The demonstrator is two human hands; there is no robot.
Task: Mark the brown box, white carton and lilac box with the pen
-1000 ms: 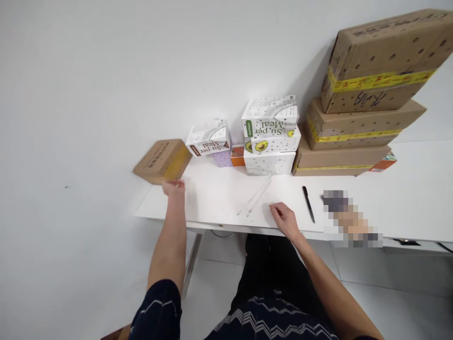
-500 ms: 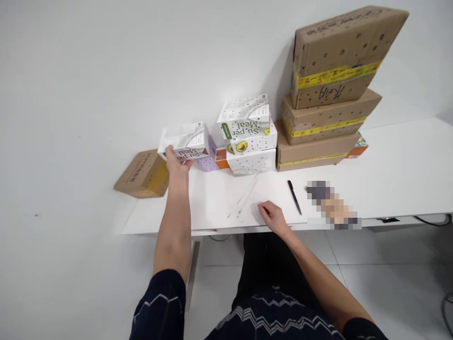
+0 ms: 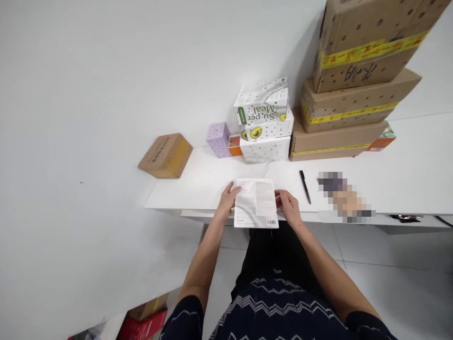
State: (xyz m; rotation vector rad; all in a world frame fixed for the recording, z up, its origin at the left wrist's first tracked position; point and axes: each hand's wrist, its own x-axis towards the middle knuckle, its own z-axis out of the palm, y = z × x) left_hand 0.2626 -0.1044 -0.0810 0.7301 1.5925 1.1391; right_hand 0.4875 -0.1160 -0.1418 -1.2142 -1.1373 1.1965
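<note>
A white printed box (image 3: 255, 203) is in front of me at the table's front edge, its text side with a barcode facing up. My left hand (image 3: 228, 200) grips its left side, the thumb lying on top. At the right side, the fingers of my right hand (image 3: 288, 206) are curled against the box's edge, partly hidden. To the right of that hand lies a black pen (image 3: 305, 187) on the white table (image 3: 201, 186). Behind the held box stand stacked white boxes with avocado pictures (image 3: 267, 130), a "Su-per Meal" box (image 3: 262, 101) on top.
A purple box (image 3: 218, 140) and an orange box (image 3: 235, 145) adjoin the white stack. A small brown carton (image 3: 166, 156) sits at the table's left end. Tall brown cartons (image 3: 368, 71) are piled at the right, near a blurred-out item (image 3: 345, 196).
My left hand has brought the white box from the back left to the table's front edge. My right hand has come to its right side. The view has shifted left.
</note>
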